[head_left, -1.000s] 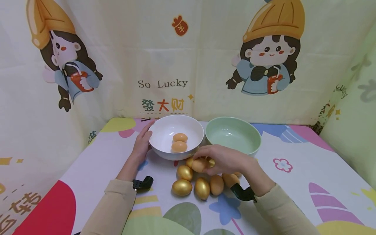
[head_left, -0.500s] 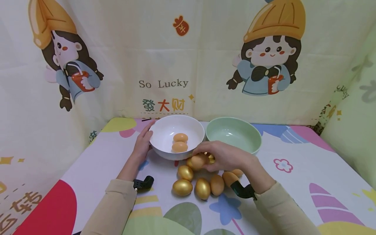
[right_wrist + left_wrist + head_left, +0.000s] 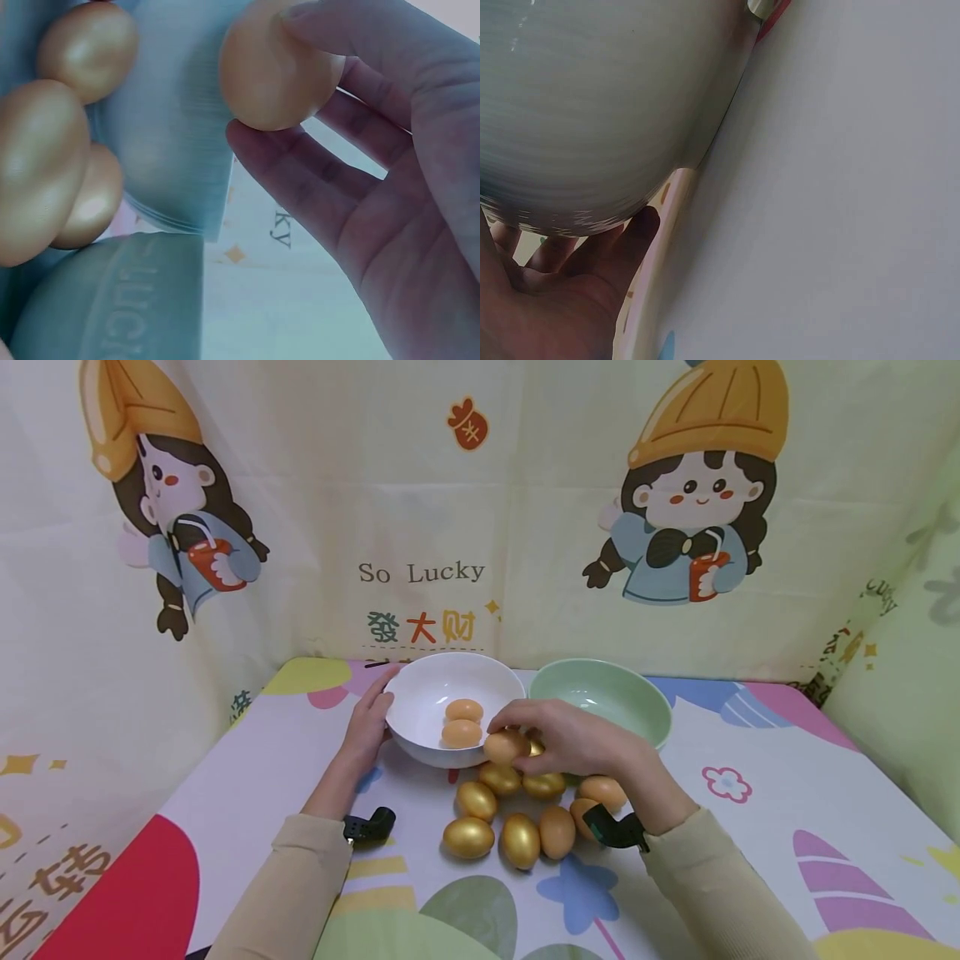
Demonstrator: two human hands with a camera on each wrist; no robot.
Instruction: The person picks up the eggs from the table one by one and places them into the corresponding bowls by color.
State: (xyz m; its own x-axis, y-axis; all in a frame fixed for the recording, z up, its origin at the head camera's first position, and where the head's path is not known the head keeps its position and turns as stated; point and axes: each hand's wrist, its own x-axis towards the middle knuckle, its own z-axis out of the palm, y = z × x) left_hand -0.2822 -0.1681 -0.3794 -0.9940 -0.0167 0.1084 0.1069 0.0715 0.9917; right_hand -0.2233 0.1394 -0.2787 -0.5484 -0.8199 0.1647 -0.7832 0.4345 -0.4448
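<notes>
In the head view my right hand (image 3: 573, 735) pinches a brown egg (image 3: 506, 747) between thumb and fingertips, beside the front right rim of the white bowl (image 3: 412, 727). The right wrist view shows the same egg (image 3: 274, 71) between the thumb and fingers, close to the bowl wall. Two brown eggs (image 3: 462, 733) lie inside the white bowl. My left hand (image 3: 366, 722) holds this bowl at its left side. Its fingers (image 3: 634, 240) curve along the outer wall in the left wrist view. A gold egg (image 3: 536, 748) is partly hidden behind my right hand.
Several gold eggs (image 3: 468, 837) and brown eggs (image 3: 557, 832) lie on the patterned tablecloth (image 3: 360, 910) in front of the bowls. A green bowl (image 3: 630, 702) stands right of the white one, partly covered by my right hand. A printed curtain (image 3: 540, 527) hangs behind.
My right hand has lifted the brown egg up from among the others to the white bowl's rim. The gold eggs beneath now show more fully. The left hand stays on the bowl.
</notes>
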